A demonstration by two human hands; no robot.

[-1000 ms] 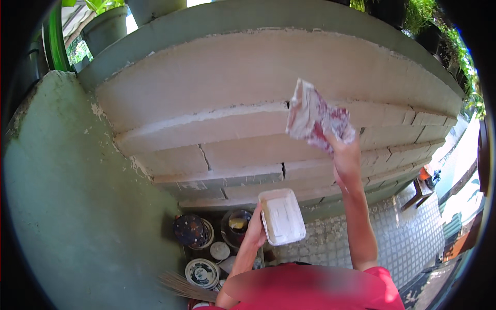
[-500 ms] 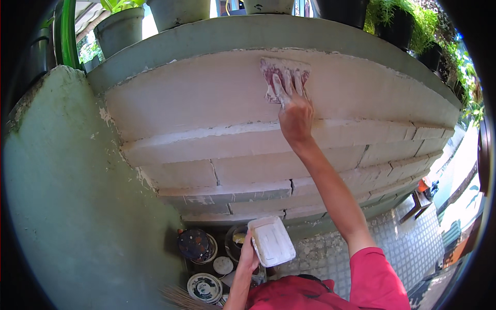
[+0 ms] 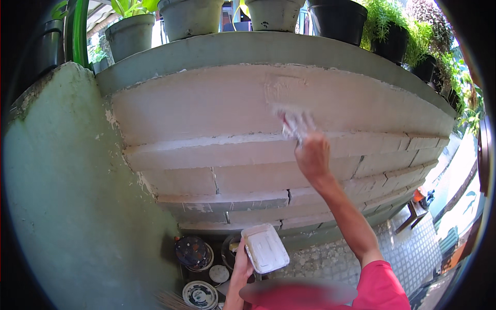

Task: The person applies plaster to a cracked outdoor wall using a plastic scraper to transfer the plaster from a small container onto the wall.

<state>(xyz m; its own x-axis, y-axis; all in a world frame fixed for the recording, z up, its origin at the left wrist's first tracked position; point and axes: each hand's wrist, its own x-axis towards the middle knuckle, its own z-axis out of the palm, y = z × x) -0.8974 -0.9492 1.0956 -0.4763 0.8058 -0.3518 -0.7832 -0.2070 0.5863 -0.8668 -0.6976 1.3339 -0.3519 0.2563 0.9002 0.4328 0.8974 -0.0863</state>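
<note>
1. The right hand (image 3: 313, 155) is just off the view's centre toward 3 o'clock, its back to the camera and its knuckles toward 11 o'clock.
2. The right forearm (image 3: 345, 212) enters from between 4 and 5 o'clock, below a red sleeve (image 3: 381, 284), and slants toward 11 o'clock, nearly in line with the hand.
3. The right hand is grasping a reddish flat piece (image 3: 293, 123) smeared with white. Blur hides the exact finger placement, and I cannot tell whether the whole edge touches the wall (image 3: 191, 111).
4. That piece is just beyond the knuckles, at their 11 o'clock, in front of the wall's broad top band. A rough smeared patch (image 3: 284, 88) shows near it, between its 11 and 12 o'clock.
5. The left hand (image 3: 242, 264) is low, at 6 o'clock, with its forearm rising almost straight toward 12.
6. The left hand grips a white tray (image 3: 275, 266) by its left side; the fingers beneath are hidden. The tray is at that hand's 2 o'clock, tilted so its white-coated inside shows.
7. Paint-stained tubs (image 3: 192, 252) stand at 7 o'clock, near the left hand.
</note>
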